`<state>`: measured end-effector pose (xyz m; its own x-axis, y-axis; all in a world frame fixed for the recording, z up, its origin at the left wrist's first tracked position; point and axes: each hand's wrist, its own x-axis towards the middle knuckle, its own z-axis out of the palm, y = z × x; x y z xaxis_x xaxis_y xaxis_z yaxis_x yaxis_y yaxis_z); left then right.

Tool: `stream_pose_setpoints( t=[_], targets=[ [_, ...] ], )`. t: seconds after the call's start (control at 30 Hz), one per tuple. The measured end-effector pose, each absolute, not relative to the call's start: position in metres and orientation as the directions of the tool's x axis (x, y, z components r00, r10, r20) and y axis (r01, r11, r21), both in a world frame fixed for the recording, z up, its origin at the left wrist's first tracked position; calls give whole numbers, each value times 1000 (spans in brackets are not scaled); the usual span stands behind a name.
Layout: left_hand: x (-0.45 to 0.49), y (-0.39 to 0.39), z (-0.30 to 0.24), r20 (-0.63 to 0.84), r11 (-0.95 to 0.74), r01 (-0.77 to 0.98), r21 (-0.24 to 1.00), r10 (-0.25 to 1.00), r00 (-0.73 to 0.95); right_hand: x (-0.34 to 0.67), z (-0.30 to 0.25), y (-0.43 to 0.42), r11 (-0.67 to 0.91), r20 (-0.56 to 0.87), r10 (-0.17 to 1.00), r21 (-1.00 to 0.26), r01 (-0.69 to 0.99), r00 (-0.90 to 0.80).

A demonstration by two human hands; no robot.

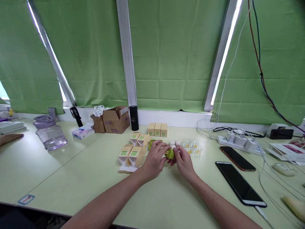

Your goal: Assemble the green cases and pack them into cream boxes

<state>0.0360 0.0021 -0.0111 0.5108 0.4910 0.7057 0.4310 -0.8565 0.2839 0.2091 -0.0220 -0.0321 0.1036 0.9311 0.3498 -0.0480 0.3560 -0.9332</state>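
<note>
In the middle of the table, my left hand (156, 158) and my right hand (183, 160) are closed on a small rounded green object (169, 154). A pale ring-like part shows on its left side; its exact kind is unclear. More green pieces (150, 146) lie behind my left hand, partly hidden by it. Just behind the fingers sit small white rounded items (175, 143). Several clear containers with yellow centres (192, 146) stand to the right of them. Left of my left hand lie several open kraft paper boxes (133, 154) with green labels.
Three closed small boxes (157, 129) stand behind, near a black cylinder (134, 118) and a cardboard carton (116, 120). A purple water jug (50, 132) is leftward. Two phones (240, 183), a power strip (238, 143) and cables lie right. Another person's hand (10, 138) rests far left.
</note>
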Motion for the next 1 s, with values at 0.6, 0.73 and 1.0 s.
stream_pose_setpoints(
  t=[0.6,0.73,1.0],
  targets=[
    [35,23,-10,473,-494,125,860,865,166,247,-35,-5,286,601,768,-630,722,220],
    [34,29,-11,404,-400,-61,914,891,209,246,-36,2,285,638,770,-345,894,1],
    [36,30,-12,341,-314,-152,937,919,200,231,-29,16,196,570,805,12,981,-168]
  ],
)
